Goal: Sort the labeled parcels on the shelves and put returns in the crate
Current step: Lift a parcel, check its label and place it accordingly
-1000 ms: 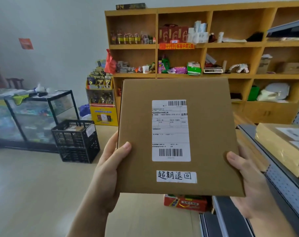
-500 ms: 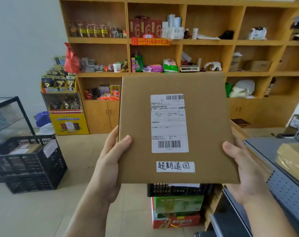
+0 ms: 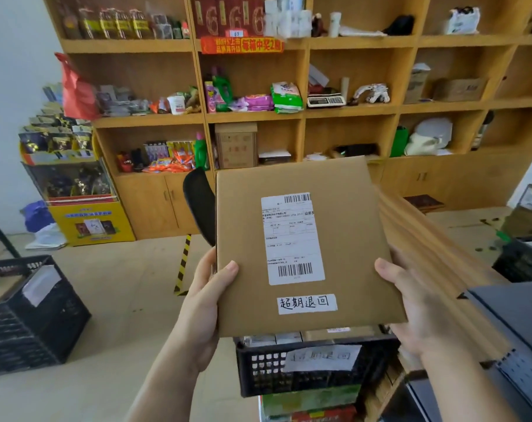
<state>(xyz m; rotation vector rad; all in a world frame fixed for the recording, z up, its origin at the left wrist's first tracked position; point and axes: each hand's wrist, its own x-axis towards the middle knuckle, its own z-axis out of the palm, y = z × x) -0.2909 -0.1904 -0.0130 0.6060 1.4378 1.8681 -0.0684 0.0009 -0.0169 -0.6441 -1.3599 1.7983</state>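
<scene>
My left hand [image 3: 206,303] and right hand [image 3: 417,306] pinch the return-marked parcel [image 3: 304,248] by its side edges, and the labelled crate [image 3: 258,370], now swung in directly beneath them, suggests lowering comes next.

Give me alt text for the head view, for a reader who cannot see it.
A left hand and a right hand hold a flat cardboard parcel, with a shipping label and a handwritten strip, above a black crate bearing a paper tag. Stocked wooden shelves stand behind.
</scene>
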